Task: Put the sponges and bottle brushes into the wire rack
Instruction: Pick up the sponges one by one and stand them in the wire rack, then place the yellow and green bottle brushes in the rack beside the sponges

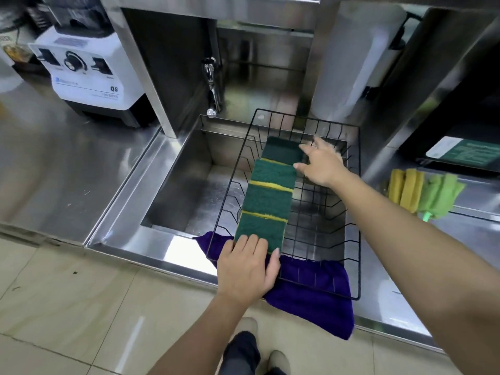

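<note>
A black wire rack [354,212] sits over the right part of the steel sink. Inside it, along its left side, several green-and-yellow sponges [267,196] lie in a row from near to far. My left hand [247,269] rests with spread fingers on the nearest sponge at the rack's front edge. My right hand [322,163] reaches in from the right, fingers apart, touching the right side of the farthest sponges. More yellow sponges [404,189] and a green bottle brush [441,196] lie on the counter to the right of the rack.
A purple cloth [311,299] hangs over the sink's front edge under the rack. The sink basin [186,190] is open on the left, with a tap [212,85] behind. A white blender base [89,74] stands far left. A paper towel roll [349,63] stands behind the rack.
</note>
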### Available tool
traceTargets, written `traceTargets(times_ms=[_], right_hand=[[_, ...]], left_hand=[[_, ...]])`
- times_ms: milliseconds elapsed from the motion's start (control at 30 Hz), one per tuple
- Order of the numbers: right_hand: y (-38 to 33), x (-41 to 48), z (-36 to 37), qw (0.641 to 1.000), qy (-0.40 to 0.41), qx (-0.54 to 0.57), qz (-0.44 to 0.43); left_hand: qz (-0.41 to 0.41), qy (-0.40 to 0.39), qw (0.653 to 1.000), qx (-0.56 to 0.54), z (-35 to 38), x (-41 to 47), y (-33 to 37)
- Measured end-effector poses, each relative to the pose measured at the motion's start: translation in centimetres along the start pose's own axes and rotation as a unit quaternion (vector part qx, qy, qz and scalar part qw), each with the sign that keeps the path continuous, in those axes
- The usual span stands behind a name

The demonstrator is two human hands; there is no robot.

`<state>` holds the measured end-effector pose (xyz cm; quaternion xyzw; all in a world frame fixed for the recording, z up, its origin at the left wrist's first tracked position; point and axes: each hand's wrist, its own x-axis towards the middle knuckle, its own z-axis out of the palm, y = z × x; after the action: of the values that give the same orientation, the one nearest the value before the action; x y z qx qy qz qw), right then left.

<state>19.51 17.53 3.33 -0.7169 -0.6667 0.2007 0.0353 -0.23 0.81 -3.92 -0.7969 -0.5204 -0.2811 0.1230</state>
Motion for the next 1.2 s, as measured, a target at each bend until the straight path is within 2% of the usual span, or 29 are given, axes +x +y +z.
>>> traceTargets(times_ms=[167, 367, 433, 533, 667, 800, 967, 1100, 1200], right_hand=[[3.8, -3.8, -2.3, 0.992, 0.121, 0.026, 0.031], [10.2, -9.7, -2.7, 0.956, 0.248, 0.068, 0.145], [11.6, -11.5, -2.2, 0.948, 0.238, 0.086, 0.191], [12.9, -13.5, -0.7, 0.952, 0.177, 0.099, 0.230], [13.4, -15.2, 1.2, 0.959, 0.098, 0.111, 0.241], [13.5, -16.0, 2.6, 0.954, 0.060, 0.147, 0.254], [13.6, -15.8, 2.9, 0.945, 0.073, 0.185, 0.260], [13.2, -15.8, 2.0, 0.927, 0.136, 0.240, 0.253], [12.4, -15.6, 1.0, 0.915, 0.181, 0.292, 0.213]], left_hand=[[-0.004, -0.006, 1.000, -0.003, 0.0, -0.1, -0.3], [0.019, -0.001, 1.000, 0.011, -0.4, 0.4, 2.1], [0.038, -0.014, 0.999, -0.003, -0.3, 0.1, 4.3], [0.061, -0.035, 0.997, -0.028, 0.1, -0.5, 6.8], [0.074, -0.045, 0.996, -0.027, 0.4, -0.3, 7.5], [0.076, -0.050, 0.996, -0.005, 0.3, -0.3, 7.2], [0.078, -0.052, 0.996, 0.002, 0.5, -0.3, 7.1], [0.076, -0.052, 0.996, 0.007, 0.6, -0.5, 7.1], [0.075, -0.056, 0.996, 0.003, 0.6, -0.4, 7.0]])
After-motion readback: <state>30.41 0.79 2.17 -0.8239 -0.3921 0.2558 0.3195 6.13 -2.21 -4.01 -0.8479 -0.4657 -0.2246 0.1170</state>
